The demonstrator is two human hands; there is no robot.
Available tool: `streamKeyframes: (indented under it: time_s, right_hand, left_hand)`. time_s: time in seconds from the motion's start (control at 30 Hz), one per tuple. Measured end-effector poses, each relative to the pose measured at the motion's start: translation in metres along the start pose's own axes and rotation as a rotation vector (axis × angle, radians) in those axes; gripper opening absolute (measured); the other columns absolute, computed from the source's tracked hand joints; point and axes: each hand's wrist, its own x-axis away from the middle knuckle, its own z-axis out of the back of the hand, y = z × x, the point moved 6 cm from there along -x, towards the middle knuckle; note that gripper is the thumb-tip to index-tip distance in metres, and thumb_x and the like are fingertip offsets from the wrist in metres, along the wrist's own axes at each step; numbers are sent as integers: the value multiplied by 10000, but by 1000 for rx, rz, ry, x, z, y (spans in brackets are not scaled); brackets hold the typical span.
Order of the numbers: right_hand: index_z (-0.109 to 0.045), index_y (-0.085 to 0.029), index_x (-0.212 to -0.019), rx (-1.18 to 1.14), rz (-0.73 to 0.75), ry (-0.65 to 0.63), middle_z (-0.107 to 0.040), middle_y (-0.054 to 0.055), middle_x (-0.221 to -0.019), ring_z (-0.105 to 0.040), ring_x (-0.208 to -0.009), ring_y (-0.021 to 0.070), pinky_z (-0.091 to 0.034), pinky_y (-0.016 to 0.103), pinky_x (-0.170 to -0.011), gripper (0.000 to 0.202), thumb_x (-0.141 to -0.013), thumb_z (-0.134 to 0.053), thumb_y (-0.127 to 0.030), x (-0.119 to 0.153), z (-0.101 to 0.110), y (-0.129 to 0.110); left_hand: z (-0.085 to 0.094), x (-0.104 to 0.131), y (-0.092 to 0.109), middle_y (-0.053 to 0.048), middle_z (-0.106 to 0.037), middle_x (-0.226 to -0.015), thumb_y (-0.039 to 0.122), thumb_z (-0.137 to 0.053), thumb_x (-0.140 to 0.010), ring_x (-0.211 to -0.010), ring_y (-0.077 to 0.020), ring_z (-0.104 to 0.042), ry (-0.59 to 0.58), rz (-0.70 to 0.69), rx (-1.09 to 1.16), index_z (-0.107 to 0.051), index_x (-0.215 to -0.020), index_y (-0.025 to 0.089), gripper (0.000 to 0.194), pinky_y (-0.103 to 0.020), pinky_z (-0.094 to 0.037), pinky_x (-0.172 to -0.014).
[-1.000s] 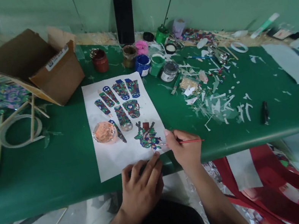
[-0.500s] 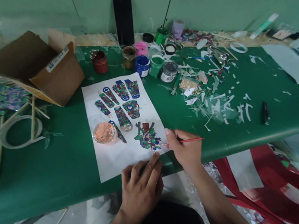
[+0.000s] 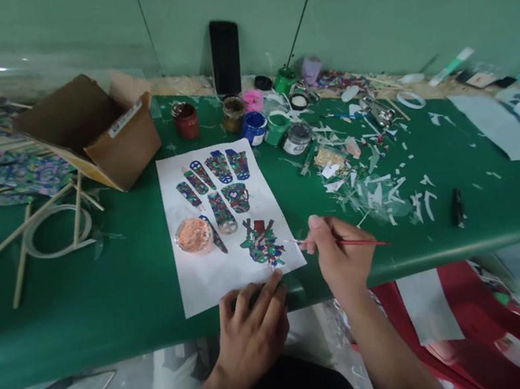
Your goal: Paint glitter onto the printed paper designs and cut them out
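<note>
My right hand [image 3: 342,247] pinches a thin red paintbrush [image 3: 361,241], its tip pointing left just off a painted figure piece [image 3: 262,242] in dark green, red and blue. That piece lies at the lower right of a white paper sheet [image 3: 200,285]. My left hand [image 3: 256,316] rests over the sheet's near edge, fingers stretched out, the index fingertip at the bottom of the figure piece. Several painted cutouts [image 3: 223,211] are laid out on the upper part of the paper. A tub of peach paint [image 3: 193,235] stands open on the sheet's left side.
Behind the paper are paint jars, among them red [image 3: 185,120], blue [image 3: 255,127] and grey [image 3: 297,138]. A phone [image 3: 225,56] leans on the wall. At left are a cardboard box [image 3: 131,147], sticks and a tape-like coil [image 3: 32,243]. White scraps [image 3: 380,190] litter the right.
My right hand has drawn the brush rightward, away from the figure piece. My left hand stays at the paper's near edge. The whole view has shifted slightly.
</note>
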Motion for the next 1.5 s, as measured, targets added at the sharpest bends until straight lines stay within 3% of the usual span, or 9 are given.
streamKeyframes:
  time_s: [0.2,0.37,0.6,0.8,1.07,1.17,1.23,1.37,1.5]
  right_hand:
    - [-613,-208,-584,-270,-57,-96,-591,-15,-489,-566,-408,108,-462,235,-431,446,-891,-508,-513,-30,-22,-36]
    - [-588,-205,-578,-392,-14,-218,-551,-28,-467,-533,-399,92,-432,221,-428,436,-900,-525,-493,-34,-53,-61]
    - [-518,-207,-564,-258,64,-441,-501,-36,-467,-482,-454,88,-371,219,-491,437,-898,-516,-490,-21,-110,-70]
    - [-439,-218,-526,-75,134,-500,-484,-27,-469,-464,-490,104,-352,234,-530,456,-898,-491,-476,-16,-130,-69]
    - [-554,-200,-554,-259,32,-401,-518,-29,-454,-487,-426,94,-373,219,-460,442,-869,-542,-509,-31,-106,-65]
    - [-572,-197,-531,-355,-22,-237,-522,-29,-442,-486,-392,89,-376,217,-429,470,-855,-562,-538,-45,-79,-45]
    - [-564,-197,-503,-353,-36,-211,-507,-30,-416,-482,-370,89,-374,217,-416,498,-847,-569,-557,-48,-67,-28]
    - [-562,-196,-496,-226,-33,-240,-514,-25,-403,-479,-371,90,-360,217,-416,505,-866,-553,-539,-37,-59,4]
    - [-541,-200,-480,-110,4,-164,-523,-28,-402,-499,-392,95,-377,220,-455,478,-875,-560,-469,-25,-57,18]
  left_hand:
    - [-1,11,-4,-5,-717,-1159,196,-604,-856,-991,-186,-588,12,-58,48,-661,-1093,235,246,-369,-384,-848]
    - [1,17,-5,-22,-697,-1189,186,-601,-846,-1017,-179,-584,13,-72,55,-653,-1110,235,273,-353,-382,-869]
    - [0,20,-6,-15,-678,-1209,200,-612,-823,-1027,-178,-555,43,-93,21,-643,-1137,227,318,-347,-370,-864]
    - [4,18,-6,-24,-689,-1173,177,-608,-809,-984,-178,-554,65,-97,18,-650,-1114,219,310,-345,-374,-844]
    - [3,21,-7,-13,-679,-1216,200,-602,-831,-1033,-181,-556,54,-98,28,-652,-1103,225,278,-352,-370,-880]
    - [2,21,-6,-10,-676,-1228,212,-603,-844,-1044,-180,-557,42,-98,36,-652,-1105,226,265,-351,-371,-883]
    - [1,21,-6,-10,-677,-1231,224,-606,-853,-1040,-178,-561,37,-95,44,-652,-1109,229,260,-350,-372,-880]
    - [-1,18,-6,-6,-682,-1227,225,-611,-854,-1032,-180,-567,33,-70,46,-656,-1101,241,251,-355,-372,-857]
    - [-2,15,-6,9,-695,-1200,221,-614,-850,-1010,-174,-571,24,-60,35,-661,-1079,250,236,-354,-370,-838]
